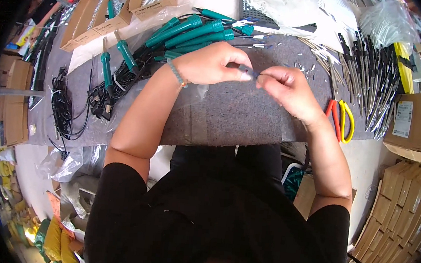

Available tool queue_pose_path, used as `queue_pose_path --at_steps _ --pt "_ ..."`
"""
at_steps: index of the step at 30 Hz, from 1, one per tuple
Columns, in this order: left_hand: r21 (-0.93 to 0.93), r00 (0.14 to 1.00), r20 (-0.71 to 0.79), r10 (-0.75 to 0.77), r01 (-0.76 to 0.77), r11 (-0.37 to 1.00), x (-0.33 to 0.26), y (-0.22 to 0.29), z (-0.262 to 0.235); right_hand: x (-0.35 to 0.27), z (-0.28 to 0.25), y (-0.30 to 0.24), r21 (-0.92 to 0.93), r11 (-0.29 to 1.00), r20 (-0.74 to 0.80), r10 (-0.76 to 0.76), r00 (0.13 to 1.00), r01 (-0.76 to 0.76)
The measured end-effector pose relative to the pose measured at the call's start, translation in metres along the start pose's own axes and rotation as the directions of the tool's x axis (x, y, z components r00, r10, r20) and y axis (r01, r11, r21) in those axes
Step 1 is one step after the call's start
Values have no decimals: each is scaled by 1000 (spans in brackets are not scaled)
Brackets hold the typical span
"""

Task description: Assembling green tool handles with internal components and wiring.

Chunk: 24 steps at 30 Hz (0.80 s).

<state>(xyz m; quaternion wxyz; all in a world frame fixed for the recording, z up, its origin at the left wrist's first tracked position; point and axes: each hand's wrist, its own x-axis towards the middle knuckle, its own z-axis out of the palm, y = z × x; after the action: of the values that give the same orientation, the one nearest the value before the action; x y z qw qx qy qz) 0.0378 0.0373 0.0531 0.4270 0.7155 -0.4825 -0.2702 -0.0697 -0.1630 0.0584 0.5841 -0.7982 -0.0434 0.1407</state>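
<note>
My left hand (209, 64), with a beaded bracelet on its wrist, pinches a small dark piece (246, 69) above the grey mat. The fingertips of my right hand (290, 91) are closed at the other end of this piece. Its exact kind is too small and too covered to tell. Just beyond my left hand lies a pile of green soldering iron handles (181, 31), with thin wire ends at their right. Scissors (340, 120) with red and yellow grips lie to the right of my right wrist.
Black cables (62, 103) and two green soldering irons (106, 70) lie at the left. Behind them stand open cardboard boxes (91, 31). Many metal rods (369, 85) with black ends spread at the right, near a cardboard box (411, 124). The grey mat (231, 118) ends before my lap.
</note>
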Motion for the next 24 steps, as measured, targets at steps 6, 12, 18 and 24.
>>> queue_pose_path --at_steps 6,12,18,24 --pt "-60 987 -91 -131 126 990 1 -8 0 -1 10 -3 -302 953 -286 -126 950 35" --pt "57 890 -445 -103 143 988 4 5 21 -2 39 -13 -808 580 -435 -474 766 -99" --pt "645 789 -537 298 156 749 3 16 32 -2 45 -20 -853 507 -401 -484 778 -125" --pt "710 785 -452 423 29 704 1 11 29 -2 38 -19 -823 547 -374 -317 872 -154"
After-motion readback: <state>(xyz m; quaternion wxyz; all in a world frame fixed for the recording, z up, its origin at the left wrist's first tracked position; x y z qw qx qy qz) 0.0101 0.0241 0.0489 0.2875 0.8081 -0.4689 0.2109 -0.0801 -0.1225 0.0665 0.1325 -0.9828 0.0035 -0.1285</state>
